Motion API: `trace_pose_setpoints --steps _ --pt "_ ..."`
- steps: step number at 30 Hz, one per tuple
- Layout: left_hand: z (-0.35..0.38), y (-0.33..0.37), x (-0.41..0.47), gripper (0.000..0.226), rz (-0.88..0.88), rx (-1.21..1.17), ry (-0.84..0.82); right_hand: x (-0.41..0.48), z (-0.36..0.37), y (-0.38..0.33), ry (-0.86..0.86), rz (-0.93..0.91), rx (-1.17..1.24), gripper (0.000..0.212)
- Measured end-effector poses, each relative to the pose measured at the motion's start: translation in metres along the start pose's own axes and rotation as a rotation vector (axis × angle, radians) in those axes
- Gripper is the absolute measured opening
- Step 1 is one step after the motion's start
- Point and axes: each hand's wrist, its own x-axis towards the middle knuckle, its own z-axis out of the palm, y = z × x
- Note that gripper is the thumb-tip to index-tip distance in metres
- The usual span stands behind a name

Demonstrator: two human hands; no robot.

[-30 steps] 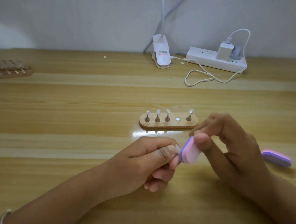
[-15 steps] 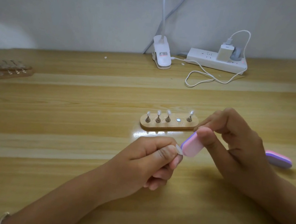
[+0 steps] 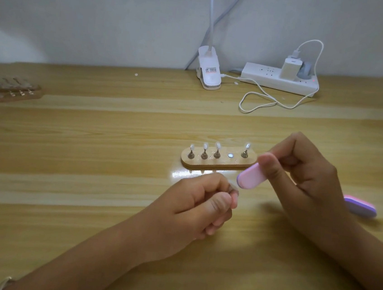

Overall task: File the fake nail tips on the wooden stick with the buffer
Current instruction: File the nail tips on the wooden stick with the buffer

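A small wooden stand lies in the middle of the table with several clear nail tips upright on metal pegs and one bare magnet spot. In front of it my left hand pinches a nail tip between thumb and forefinger; the tip is blurred and mostly hidden. My right hand holds a pink and purple buffer between thumb and fingers, its lower end just above and right of the pinched tip.
A second pink and purple buffer lies on the table behind my right wrist. Another wooden stand with nail tips sits at the far left. A clip lamp base, a power strip and a looped white cable are at the back.
My right hand has lifted the buffer up and to the right, off the nail tip. My left hand has stayed in place with the tip.
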Motion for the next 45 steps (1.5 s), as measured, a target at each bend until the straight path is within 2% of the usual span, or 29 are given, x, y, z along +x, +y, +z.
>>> trace_pose_setpoints --steps 7,11,18,29,45 --pt "-0.001 -0.002 0.001 0.02 0.005 0.016 0.022 -0.002 0.002 0.0 0.032 0.011 0.109 0.024" --pt "0.0 -0.002 0.0 0.016 0.018 0.031 -0.011 -0.006 0.006 0.001 -0.015 -0.03 0.001 0.022" --pt "0.0 -0.003 0.002 0.018 0.049 0.056 -0.008 -0.003 0.003 0.0 0.023 -0.031 -0.085 0.025" --pt "0.0 -0.003 0.002 0.019 0.046 0.038 -0.014 -0.005 -0.001 0.002 -0.05 -0.095 -0.12 0.021" --pt "0.001 0.0 0.003 0.026 0.061 -0.052 -0.042 -0.006 -0.01 0.002 -0.062 -0.055 -0.123 0.023"
